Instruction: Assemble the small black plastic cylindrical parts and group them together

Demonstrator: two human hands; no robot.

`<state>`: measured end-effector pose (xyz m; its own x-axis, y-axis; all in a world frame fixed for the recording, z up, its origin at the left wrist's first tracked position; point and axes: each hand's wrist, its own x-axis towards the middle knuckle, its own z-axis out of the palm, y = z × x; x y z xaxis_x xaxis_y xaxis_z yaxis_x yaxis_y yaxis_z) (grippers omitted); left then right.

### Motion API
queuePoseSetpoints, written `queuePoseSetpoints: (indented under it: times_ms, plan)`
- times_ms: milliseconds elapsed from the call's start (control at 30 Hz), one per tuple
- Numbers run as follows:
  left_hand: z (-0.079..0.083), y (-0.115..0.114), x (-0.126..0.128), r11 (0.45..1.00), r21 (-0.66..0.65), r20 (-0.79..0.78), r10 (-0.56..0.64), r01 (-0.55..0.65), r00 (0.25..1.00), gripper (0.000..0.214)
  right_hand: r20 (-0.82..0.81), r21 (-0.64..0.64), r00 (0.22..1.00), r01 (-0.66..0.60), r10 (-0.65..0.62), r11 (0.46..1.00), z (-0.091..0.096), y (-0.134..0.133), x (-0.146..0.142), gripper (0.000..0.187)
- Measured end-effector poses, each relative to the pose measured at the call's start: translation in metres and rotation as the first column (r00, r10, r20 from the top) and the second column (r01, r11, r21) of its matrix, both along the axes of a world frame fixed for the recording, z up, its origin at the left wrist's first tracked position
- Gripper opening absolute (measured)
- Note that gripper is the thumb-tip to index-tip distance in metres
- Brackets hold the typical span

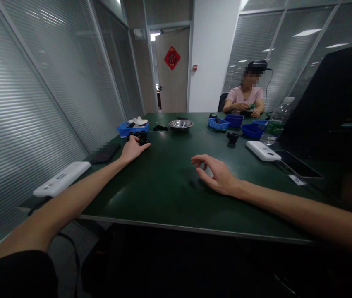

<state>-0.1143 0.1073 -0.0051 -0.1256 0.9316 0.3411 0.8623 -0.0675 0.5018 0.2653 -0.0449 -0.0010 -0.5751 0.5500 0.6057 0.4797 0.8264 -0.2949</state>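
My left hand reaches far out over the dark green table and rests its fingers on a small black part lying just in front of a blue tray. How firmly the fingers hold it is unclear. My right hand hovers low over the middle of the table with fingers loosely curled and apart, holding nothing.
A white power bank and a dark phone lie at the left edge. Another power bank, a phone and a water bottle are at the right. A steel bowl, blue trays and a seated person are at the far end.
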Motion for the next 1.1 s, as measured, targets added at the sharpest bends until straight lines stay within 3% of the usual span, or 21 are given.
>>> queuePoseSetpoints:
  times_ms: [33, 100, 233, 333, 633, 1100]
  plan:
    - [0.002, -0.006, 0.004, 0.998, 0.054, -0.052, 0.018, -0.015, 0.998, 0.07, -0.005, 0.0, 1.0, -0.002, 0.002, 1.0, 0.0, 0.0, 0.0, 0.033]
    - [0.006, -0.018, 0.013, 0.99, 0.125, -0.192, -0.039, 0.064, 0.981, 0.056, -0.006, -0.002, 1.0, -0.009, 0.009, 1.0, 0.001, -0.001, 0.0, 0.033]
    - [0.002, -0.034, 0.029, 0.955, -0.065, -0.313, -0.293, 0.288, 0.903, 0.051, -0.007, -0.004, 1.0, -0.005, 0.005, 1.0, 0.001, -0.001, -0.001, 0.033]
    - [-0.008, -0.031, 0.031, 0.929, -0.158, -0.37, -0.369, 0.334, 0.852, 0.065, -0.012, 0.001, 1.0, -0.007, 0.007, 1.0, 0.0, -0.001, -0.001, 0.033]
    - [-0.023, 0.004, 0.02, 0.919, -0.242, -0.287, -0.375, 0.312, 0.881, 0.085, 0.011, 0.0, 1.0, -0.003, 0.003, 1.0, 0.003, -0.002, -0.002, 0.032]
    - [-0.019, 0.04, 0.022, 0.926, -0.28, -0.328, -0.339, 0.252, 0.882, 0.087, 0.037, -0.004, 0.999, -0.026, 0.026, 1.0, 0.0, 0.001, -0.001, 0.033]
